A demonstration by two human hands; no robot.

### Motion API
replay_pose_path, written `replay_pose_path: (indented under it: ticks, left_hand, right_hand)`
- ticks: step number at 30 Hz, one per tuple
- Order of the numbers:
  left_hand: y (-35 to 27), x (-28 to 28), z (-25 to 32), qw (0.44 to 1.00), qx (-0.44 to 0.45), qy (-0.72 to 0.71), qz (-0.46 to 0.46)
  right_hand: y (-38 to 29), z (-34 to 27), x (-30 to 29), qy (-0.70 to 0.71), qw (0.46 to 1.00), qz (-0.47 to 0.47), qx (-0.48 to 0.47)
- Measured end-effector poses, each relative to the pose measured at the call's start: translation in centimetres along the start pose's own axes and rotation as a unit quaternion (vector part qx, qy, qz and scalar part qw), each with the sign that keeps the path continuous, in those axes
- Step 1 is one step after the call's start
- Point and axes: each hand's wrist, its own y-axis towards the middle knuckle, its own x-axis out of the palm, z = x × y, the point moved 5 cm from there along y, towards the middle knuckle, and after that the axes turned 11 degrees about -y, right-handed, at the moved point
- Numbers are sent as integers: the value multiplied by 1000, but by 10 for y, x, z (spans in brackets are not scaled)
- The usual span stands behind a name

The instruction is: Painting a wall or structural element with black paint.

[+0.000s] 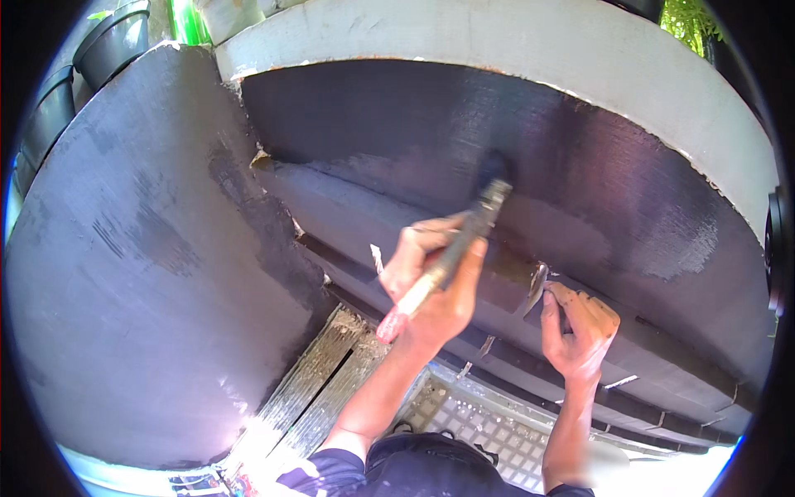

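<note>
My left hand (435,286) grips a paintbrush (478,220) around its handle, whose near end is reddish. The blurred dark bristles lie against the dark-painted upper panel (385,112) of a wall. To the right, my right hand (581,326) is closed with thumb and fingers pinching the pale edge of a thin piece (535,291). A brownish area lies beside that edge; whether it belongs to a paint container, I cannot tell. Dark specks mark the right hand's fingers. Below the panel run several dark horizontal ledges (677,366).
A grey-painted side wall (143,298) stands at the left, with dark streaks. A pale coping (484,31) curves above the panel. Black plant pots (115,46) sit at upper left. Weathered wooden boards (310,385) and a tiled floor (497,428) are below.
</note>
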Motion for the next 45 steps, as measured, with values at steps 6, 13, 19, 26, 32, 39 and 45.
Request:
replay_pose_path:
  ticks: [6,13,19,26,32,39,45]
  left_hand:
    - [24,-61,-21,984,-1,118,134]
    - [-3,-1,-6,999,14,-24,-33]
    - [28,-64,-12,979,-44,98,176]
    - [-15,5,-2,997,-16,-53,-54]
    - [20,-44,-5,987,28,68,144]
    - [-30,27,16,997,-22,-18,-73]
    - [5,-17,10,993,32,81,81]
  right_hand:
    - [1,-3,-4,1,1000,-17,6]
    - [1,-5,-4,16,999,-26,13]
    - [1,-2,-2,31,999,9,14]
    - [0,-1,2,17,1000,-10,10]
    - [1,0,-4,2,1000,-25,18]
    - [0,0,1,35,999,0,4]
    - [-1,4,-1,10,1000,-3,-2]
